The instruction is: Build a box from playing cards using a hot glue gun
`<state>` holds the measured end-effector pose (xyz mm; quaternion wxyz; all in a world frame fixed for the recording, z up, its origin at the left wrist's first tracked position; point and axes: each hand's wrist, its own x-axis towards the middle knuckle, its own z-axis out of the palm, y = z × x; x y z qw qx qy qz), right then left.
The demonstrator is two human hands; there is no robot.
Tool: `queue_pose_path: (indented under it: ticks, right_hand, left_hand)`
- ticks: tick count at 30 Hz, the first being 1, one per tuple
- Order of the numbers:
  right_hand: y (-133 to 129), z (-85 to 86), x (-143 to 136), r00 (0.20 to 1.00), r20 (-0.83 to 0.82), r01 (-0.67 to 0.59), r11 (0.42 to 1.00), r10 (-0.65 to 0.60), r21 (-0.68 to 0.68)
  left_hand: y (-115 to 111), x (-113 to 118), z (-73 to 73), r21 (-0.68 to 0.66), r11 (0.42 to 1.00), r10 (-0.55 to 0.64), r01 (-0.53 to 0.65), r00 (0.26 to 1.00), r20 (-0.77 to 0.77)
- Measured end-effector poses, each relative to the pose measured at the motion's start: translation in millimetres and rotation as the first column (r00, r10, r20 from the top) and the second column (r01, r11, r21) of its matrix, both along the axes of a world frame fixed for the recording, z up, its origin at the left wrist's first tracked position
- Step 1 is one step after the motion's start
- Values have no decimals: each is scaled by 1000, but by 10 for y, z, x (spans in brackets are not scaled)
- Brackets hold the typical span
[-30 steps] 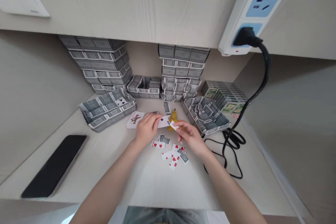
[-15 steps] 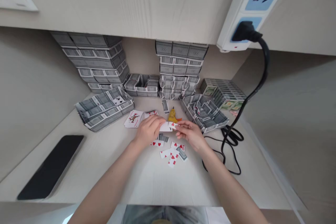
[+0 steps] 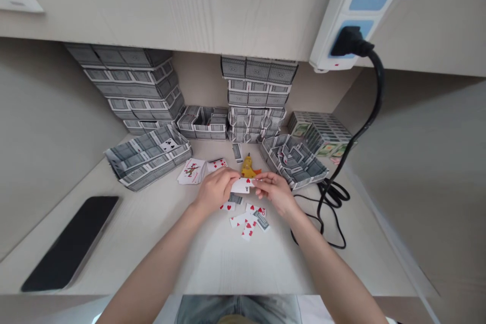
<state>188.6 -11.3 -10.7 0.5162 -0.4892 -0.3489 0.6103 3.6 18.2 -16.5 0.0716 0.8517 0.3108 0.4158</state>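
Note:
My left hand (image 3: 215, 190) grips the left end of a white playing card (image 3: 240, 187) marked with an A. A small red-heart card piece (image 3: 248, 181) lies along the card's upper edge, and my right hand (image 3: 277, 193) pinches its right end. Just behind the fingers sits a yellow glue gun (image 3: 247, 166). Several cut card pieces (image 3: 248, 226) with red hearts or grey backs lie on the desk below my hands. To the left of my left hand are a joker card (image 3: 191, 170) and other cards (image 3: 216, 164).
Folded-card trays stand at left (image 3: 150, 158) and right (image 3: 294, 161), with tall card-box stacks (image 3: 138, 83) behind. A black phone (image 3: 72, 243) lies at left. A black cable (image 3: 360, 134) hangs from the power strip (image 3: 343, 43) and coils at right.
The small heart piece has shifted left against the A card, lying more along its upper edge. The whole view has moved slightly.

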Motion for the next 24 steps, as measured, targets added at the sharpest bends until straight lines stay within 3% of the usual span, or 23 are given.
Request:
queue_pose_path:
  ticks: [6,12,15,19,21,24]
  right_hand:
    - [-4,10,4,1000,6,21,1000,-21,-6]
    - [-6,7,12,999,-3,35,999,-35,-16]
    - [-9,7,8,999,-1,37,999,-37,-6]
    - [-16,53,-19,997,51,53,997,-56,63]
    - [-20,82,-33,994,73,72,991,-81,114]
    - [-23,101,-40,990,111,69,982,-90,178]
  left_hand:
    - [-37,39,-17,-211,976,60,-49,997,48]
    - [-75,94,-29,-408,912,103,-36,984,144]
    - [-90,103,-15,-500,865,84,44,969,230]
    - [-92,136,40,-574,783,34,238,906,422]
    - [-76,169,58,-618,736,77,276,873,481]
    - [-40,219,49,-723,651,227,232,849,477]
